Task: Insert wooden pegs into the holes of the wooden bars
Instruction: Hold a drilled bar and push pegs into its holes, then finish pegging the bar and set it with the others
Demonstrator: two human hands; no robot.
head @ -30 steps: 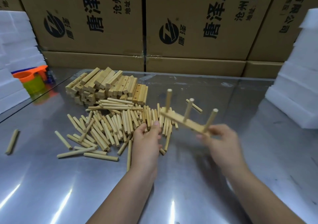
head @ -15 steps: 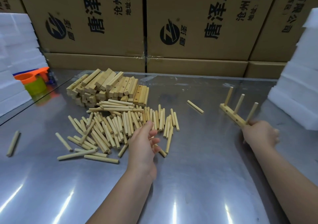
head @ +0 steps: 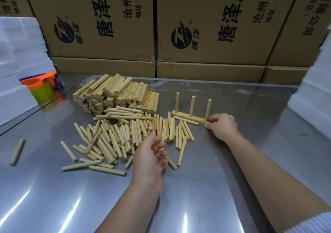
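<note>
Head view: the bar [head: 188,118] with three pegs standing upright in it now sits on the bench [head: 232,179] just right of the heap of loose pegs [head: 125,132]. A second ago it was up in the air in front of the heap, and half a second ago it was swung well out to the right. The right hand [head: 222,125] grips the bar's far-right end, its fingers [head: 213,119] pinched on the wood. The left hand [head: 152,154] has let go of the bar and hovers over the near edge of the heap. Its fingers [head: 161,145] are loosely curled and apart, holding nothing that I can make out (a peg or two lies right under them).

All three pegs look seated, so this bar seems finished and is being set aside. The stack of empty bars [head: 116,94] lies just behind the heap, and the next job is probably taking a fresh bar from there and pegs from the heap.
</note>
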